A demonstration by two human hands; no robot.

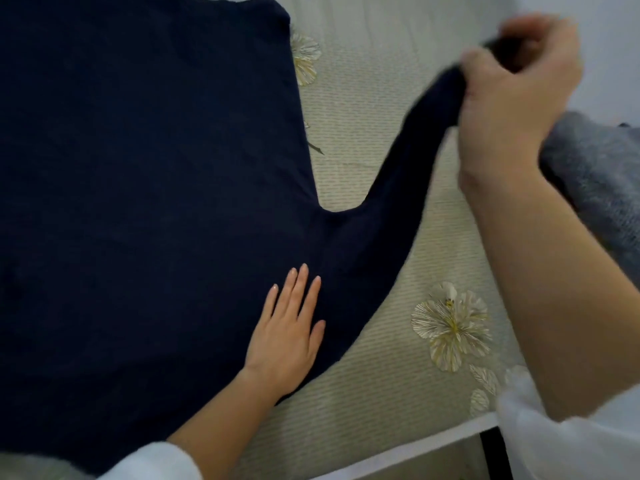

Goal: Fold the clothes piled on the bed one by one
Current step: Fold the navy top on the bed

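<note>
Left hand (284, 332) lies flat, fingers straight, pressing on the sweater (138, 168) where the sleeve (398, 188) joins the body. I hold my right hand (512, 98) raised at the right, fingers curled round the sleeve's end, which is blurred. Sweater: dark navy, plain, spread flat across the bed (381, 393), with the sleeve stretched up and to the right. Bed cover: pale, ribbed, with printed flowers. A grey garment (595, 174) lies beside my right wrist.

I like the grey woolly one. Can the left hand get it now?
Probably not: the left hand lies flat on the navy sweater, and the right hand, gripping its sleeve, blocks the way to the grey garment.
</note>
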